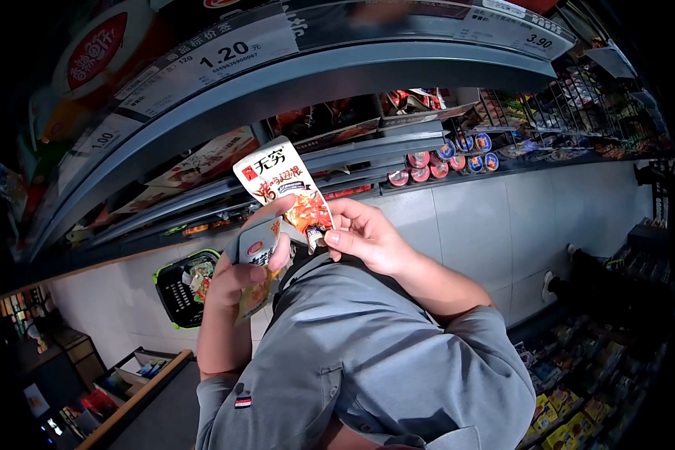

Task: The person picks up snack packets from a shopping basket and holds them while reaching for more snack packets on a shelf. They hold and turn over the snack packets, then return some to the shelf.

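Two hands meet in front of the chest, both forearms bent sharply at the elbow and raised out of short grey sleeves. The left hand (236, 274) is closed around a handheld scanner (256, 241), with the fingers wrapped round its body and the index finger lying across its upper face; a second, yellowish packet (253, 296) hangs below the same grip, partly hidden by the palm. The right hand (367, 236) is turned palm inward, its thumb and fingertips pinched on the lower edge of a snack packet (285, 187). That packet stands nearly upright between the two hands, tilted slightly to the left, its white top printed with red and black characters and its lower half showing an orange food picture. Its bottom corner touches the scanner's head.

Behind the packet run grey shelves (367, 150) carrying bagged goods, and a row of round cup lids (435, 165) sits farther right. A curved shelf edge overhead bears price labels (217, 56) reading 1.20, 1.00 and 3.90. Below the left forearm a black shopping basket with a green rim (184, 289) rests on the tiled floor (487, 225), holding a few packets. More shelved goods (577, 405) line the lower right.
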`<state>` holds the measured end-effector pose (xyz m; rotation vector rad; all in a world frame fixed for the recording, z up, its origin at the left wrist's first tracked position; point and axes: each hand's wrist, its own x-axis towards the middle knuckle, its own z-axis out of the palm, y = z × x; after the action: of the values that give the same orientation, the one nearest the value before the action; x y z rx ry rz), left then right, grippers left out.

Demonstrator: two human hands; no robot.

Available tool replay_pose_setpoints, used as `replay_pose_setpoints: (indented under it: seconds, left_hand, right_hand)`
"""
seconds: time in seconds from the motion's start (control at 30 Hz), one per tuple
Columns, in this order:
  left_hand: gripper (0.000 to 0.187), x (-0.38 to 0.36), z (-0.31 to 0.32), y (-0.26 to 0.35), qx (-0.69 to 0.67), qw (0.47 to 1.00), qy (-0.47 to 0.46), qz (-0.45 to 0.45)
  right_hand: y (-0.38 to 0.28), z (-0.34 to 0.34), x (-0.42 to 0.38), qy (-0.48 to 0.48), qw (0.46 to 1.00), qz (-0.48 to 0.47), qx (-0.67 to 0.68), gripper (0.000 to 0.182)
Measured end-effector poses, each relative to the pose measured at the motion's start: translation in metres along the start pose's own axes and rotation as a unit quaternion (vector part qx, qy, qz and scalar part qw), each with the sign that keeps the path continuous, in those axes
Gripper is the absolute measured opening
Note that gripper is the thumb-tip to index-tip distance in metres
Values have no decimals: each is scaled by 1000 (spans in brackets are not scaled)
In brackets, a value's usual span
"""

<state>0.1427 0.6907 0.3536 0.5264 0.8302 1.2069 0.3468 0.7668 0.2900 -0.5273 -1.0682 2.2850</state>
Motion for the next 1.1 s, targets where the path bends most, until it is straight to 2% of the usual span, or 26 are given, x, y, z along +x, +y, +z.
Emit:
replay_pose_setpoints:
  seconds: [0.13,0.2,0.37,0.53,0.63,0.77,1.1]
  left_hand:
    - [100,12,4,6,58,998,-5,8]
    - [100,18,0,5,92,995,-40,15]
    - [99,21,18,14,140,990,-27,11]
    - [96,21,18,8,124,992,-22,26]
    - [94,21,19,4,100,995,-25,0]
    - [92,17,16,-1,87,995,-30,-43]
    - [94,21,5,-4,93,993,-63,-38]
  right_hand:
    - [-12,-4,-2,37,995,21,90,33]
    - [-18,-5,-1,51,997,29,56,29]
    - [-14,-8,3,90,996,-12,27,20]
    - [-14,-16,6,111,991,-21,73,15]
    - [-14,-17,8,136,987,-38,72,14]
    - [-13,-17,9,135,987,-45,70,14]
    - [-11,-19,8,126,988,-45,82,10]
